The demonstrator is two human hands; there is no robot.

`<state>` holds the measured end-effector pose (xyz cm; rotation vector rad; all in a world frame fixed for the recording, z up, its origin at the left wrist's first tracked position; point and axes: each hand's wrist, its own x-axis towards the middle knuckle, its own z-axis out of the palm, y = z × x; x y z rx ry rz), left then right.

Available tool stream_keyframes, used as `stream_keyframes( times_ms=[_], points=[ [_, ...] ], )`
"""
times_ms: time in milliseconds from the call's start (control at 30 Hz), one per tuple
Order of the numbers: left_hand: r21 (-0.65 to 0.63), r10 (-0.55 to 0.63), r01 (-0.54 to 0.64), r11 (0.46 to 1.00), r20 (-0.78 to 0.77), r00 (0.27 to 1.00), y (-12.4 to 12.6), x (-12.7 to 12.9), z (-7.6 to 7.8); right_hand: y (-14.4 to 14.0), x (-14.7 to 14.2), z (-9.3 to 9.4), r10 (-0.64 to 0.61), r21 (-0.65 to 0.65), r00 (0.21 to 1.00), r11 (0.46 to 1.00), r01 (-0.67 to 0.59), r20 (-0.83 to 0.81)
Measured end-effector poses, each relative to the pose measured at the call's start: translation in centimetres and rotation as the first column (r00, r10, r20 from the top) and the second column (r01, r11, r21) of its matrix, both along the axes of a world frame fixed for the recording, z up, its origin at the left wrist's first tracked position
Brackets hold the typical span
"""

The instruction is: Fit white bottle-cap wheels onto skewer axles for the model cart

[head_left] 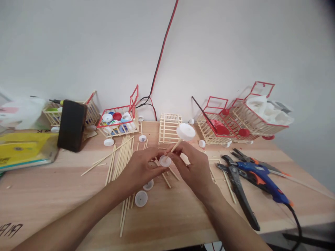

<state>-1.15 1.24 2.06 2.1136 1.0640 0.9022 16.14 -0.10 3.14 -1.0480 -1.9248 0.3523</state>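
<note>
My left hand (pixel 142 167) and my right hand (pixel 192 165) meet over the middle of the wooden table (pixel 39 195). Between their fingertips is a short wooden stick (pixel 176 145) with a white bottle cap (pixel 185 131) on its far end and a second white cap (pixel 164 160) at its near end. My left fingers pinch the near cap. My right fingers hold the stick just beyond it. Two loose white caps (pixel 141 198) lie on the table below my left hand.
A bundle of loose wooden sticks (pixel 123 157) lies left of my hands. Stick baskets (pixel 117 122) holding caps stand along the wall, with red-trimmed cart models (pixel 246 118) at the right. Black pliers (pixel 239 190) and a blue glue gun (pixel 261 177) lie right. A dark phone (pixel 72 125) stands left.
</note>
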Motion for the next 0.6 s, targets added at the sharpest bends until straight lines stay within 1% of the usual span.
stream_keyframes(
  times_ms=[133,233,367,600],
  points=[
    [0.067,0.006,-0.003,0.998,-0.043,0.999,-0.03,0.02,-0.16,-0.02,-0.10,-0.16,0.003,0.004,1.000,1.000,-0.003,0.026],
    [0.106,0.008,-0.003,0.994,-0.047,0.999,-0.01,-0.05,-0.44,-0.02,-0.12,-0.22,0.009,0.012,0.999,1.000,-0.010,0.042],
    [0.113,0.008,-0.003,0.994,-0.047,0.999,0.04,-0.13,-0.63,-0.01,-0.16,-0.27,0.010,0.014,0.999,1.000,-0.011,0.044],
    [0.140,0.026,-0.015,0.990,-0.072,0.997,0.01,0.01,-0.50,-0.15,-0.24,-0.30,0.008,0.021,0.997,1.000,-0.009,0.071]
  ],
)
